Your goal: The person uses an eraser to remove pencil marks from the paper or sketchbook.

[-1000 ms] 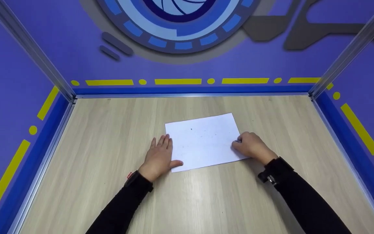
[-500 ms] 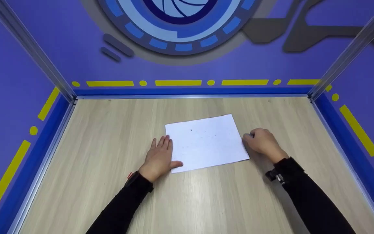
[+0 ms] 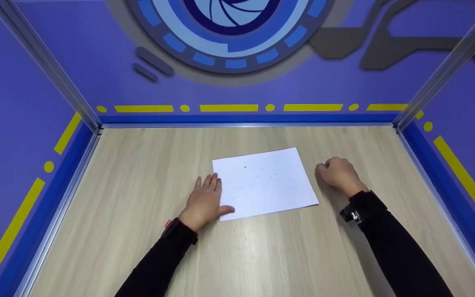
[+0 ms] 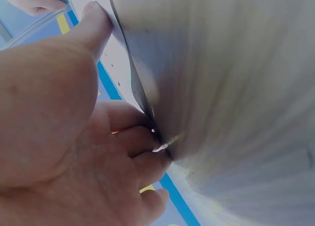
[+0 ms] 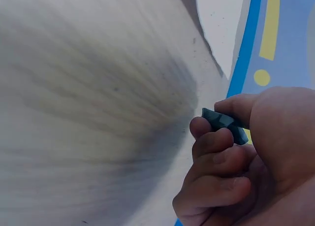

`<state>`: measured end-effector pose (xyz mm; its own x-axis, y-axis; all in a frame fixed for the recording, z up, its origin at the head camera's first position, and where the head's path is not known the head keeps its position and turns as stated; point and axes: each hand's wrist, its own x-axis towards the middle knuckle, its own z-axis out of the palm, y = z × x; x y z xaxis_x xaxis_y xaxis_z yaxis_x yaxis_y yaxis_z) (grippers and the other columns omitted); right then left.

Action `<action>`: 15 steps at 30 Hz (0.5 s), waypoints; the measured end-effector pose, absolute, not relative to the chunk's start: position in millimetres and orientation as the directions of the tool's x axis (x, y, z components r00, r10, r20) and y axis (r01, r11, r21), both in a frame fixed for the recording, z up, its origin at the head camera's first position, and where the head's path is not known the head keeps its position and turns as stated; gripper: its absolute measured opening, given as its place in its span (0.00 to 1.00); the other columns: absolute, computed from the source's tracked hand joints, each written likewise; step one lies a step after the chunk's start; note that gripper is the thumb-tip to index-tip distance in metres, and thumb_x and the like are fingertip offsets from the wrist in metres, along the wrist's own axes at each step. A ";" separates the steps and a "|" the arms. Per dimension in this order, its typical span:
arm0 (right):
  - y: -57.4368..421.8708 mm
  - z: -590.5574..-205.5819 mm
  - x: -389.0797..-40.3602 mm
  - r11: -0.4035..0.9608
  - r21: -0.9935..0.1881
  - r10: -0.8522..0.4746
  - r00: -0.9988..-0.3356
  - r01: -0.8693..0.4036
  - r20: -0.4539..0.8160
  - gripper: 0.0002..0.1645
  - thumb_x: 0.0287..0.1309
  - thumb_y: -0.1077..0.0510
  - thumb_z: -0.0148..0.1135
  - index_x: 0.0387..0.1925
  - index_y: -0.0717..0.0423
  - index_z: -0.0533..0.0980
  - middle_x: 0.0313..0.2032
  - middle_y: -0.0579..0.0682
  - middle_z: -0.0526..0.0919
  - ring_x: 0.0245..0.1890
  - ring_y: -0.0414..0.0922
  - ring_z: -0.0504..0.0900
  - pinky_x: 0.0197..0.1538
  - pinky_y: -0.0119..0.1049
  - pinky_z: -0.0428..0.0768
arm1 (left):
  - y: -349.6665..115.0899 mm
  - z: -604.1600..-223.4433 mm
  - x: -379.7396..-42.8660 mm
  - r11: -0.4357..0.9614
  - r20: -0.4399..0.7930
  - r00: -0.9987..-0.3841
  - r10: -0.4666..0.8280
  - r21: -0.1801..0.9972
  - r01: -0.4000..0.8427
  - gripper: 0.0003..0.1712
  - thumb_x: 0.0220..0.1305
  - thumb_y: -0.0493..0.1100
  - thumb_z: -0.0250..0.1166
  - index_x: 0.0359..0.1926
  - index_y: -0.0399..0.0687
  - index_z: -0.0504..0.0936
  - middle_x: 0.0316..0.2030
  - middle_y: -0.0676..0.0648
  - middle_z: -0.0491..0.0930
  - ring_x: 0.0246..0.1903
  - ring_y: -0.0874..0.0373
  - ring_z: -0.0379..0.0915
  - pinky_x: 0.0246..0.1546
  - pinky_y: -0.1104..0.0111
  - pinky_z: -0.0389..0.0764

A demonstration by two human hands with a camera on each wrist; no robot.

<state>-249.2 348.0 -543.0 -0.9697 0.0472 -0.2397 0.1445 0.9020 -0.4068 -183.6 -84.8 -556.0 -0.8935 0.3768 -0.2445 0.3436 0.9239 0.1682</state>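
Observation:
A white sheet of paper [image 3: 264,181] lies slightly turned on the table, with several small dark specks on it. My left hand [image 3: 202,204] rests flat at the paper's left edge, fingers straight and thumb on the near left corner. In the left wrist view, the paper's edge [image 4: 129,63] lifts a little between thumb and fingers. Right of the paper and apart from it, my right hand [image 3: 338,175] pinches a small dark teal block [image 5: 225,124] between thumb and curled fingers. The block is mostly hidden in the head view; it resembles an eraser, but I cannot tell for sure.
The wood-grain table [image 3: 138,165] is enclosed by purple-blue panels [image 3: 237,93] at the back and both sides, with metal rails [image 3: 245,125] along the edges. A few tiny specks dot the table.
My right hand has moved off the paper's right side, to the right and slightly away from me, still pinching the block. My left hand stays at the left edge. The head view has tilted slightly.

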 end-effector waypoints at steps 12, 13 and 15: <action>360.5 -538.4 -240.7 0.935 -0.299 0.097 -0.948 0.191 -0.304 0.36 0.80 0.34 0.54 0.20 0.53 0.72 0.22 0.51 0.75 0.25 0.50 0.77 0.27 0.40 0.73 | -86.9 -550.5 -185.5 0.916 -0.252 -0.890 0.381 0.235 0.326 0.62 0.73 0.71 0.68 0.85 0.29 0.57 0.88 0.32 0.52 0.89 0.38 0.48 0.90 0.42 0.47; 359.6 -537.0 -239.4 0.938 -0.283 0.112 -0.949 0.199 -0.295 0.36 0.80 0.34 0.54 0.19 0.53 0.71 0.22 0.51 0.74 0.25 0.50 0.77 0.27 0.40 0.72 | -86.9 -550.5 -185.6 0.916 -0.250 -0.891 0.380 0.239 0.324 0.62 0.73 0.70 0.68 0.86 0.29 0.57 0.88 0.32 0.51 0.89 0.38 0.48 0.90 0.42 0.47; 356.3 -535.1 -236.2 0.939 -0.277 0.133 -0.957 0.205 -0.257 0.36 0.80 0.36 0.54 0.19 0.54 0.71 0.22 0.52 0.75 0.24 0.50 0.77 0.26 0.40 0.72 | -86.9 -550.9 -185.3 0.914 -0.243 -0.894 0.377 0.252 0.317 0.62 0.73 0.69 0.69 0.85 0.29 0.57 0.88 0.32 0.51 0.89 0.37 0.48 0.90 0.42 0.47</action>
<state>-236.2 356.3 -535.1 -0.9571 0.1331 -0.2574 0.2050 0.9389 -0.2766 -185.3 -86.9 -550.9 -0.8936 0.3773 -0.2430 0.3173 0.9141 0.2525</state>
